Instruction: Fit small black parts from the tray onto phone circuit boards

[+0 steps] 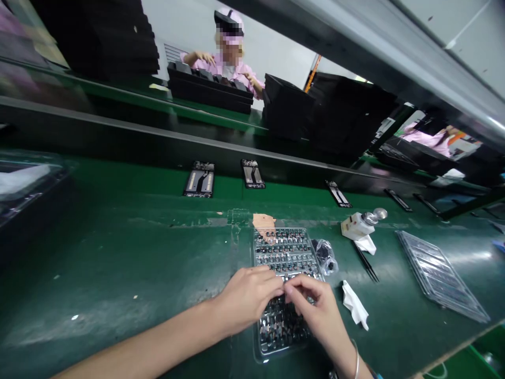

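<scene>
A clear plastic tray [258, 337] lies on the green bench, its rows filled with many small dark electronic parts. Over its middle, my left hand [252, 292] and my right hand [311, 300] meet with their fingertips together. Both hands are closed in a pinch. Whatever sits between the fingertips is too small and too covered to name. A piece of tan paper [263, 221] overlaps the tray's far left corner. Right beside the tray is a small clear plastic bag [326, 255] with dark pieces in it.
Right of the tray are a white dispenser bottle [355, 226], black tweezers [366, 263], a crumpled white cloth [355, 305] and another clear tray [442, 273]. Phone-like assemblies [200, 180] lie along the back. A co-worker [232, 63] sits beyond the shelf, behind black trays [211, 89].
</scene>
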The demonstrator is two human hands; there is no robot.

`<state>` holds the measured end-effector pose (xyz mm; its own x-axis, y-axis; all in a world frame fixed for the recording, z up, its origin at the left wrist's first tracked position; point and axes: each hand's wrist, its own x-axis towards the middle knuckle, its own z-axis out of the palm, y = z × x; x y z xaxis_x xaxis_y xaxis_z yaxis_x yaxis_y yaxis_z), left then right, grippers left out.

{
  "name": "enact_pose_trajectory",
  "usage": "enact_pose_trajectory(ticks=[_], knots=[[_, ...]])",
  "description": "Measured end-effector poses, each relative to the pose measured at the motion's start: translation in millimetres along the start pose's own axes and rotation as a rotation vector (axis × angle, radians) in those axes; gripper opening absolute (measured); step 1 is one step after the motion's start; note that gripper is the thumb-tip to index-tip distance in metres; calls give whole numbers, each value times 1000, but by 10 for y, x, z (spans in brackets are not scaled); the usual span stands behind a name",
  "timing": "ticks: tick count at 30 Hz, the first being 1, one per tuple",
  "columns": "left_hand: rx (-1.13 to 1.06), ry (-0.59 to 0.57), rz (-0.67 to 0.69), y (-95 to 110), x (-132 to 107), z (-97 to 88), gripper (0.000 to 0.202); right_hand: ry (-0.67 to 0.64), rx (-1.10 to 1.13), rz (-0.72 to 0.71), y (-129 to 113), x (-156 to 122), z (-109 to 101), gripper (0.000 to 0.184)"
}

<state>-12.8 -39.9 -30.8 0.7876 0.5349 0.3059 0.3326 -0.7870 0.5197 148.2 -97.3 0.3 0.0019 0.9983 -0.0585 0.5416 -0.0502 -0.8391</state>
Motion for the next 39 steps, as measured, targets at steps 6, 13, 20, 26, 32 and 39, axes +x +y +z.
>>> enact_pose_trajectory(ticks=[6,13,20,26,32,39], knots=[[-379,-44,-262,46,25,-34,30,67,49,-12,55,-25,-21,12],[-233,7,-155,81,-26,-8,24,50,-13,-55,26,-49,57,7],[-93,-11,-158,129,-31,-22,21,102,-168,-192,97,-94,107,6],[-101,0,-152,128,-29,12,23,-59,14,-1,16,-101,-23,13],[-173,28,-87,127,-25,16,27,154,-145,150,191,-44,-468,18],[-160,-4,-59,118,-49,50,25,148,-710,132,317,87,-367,12]])
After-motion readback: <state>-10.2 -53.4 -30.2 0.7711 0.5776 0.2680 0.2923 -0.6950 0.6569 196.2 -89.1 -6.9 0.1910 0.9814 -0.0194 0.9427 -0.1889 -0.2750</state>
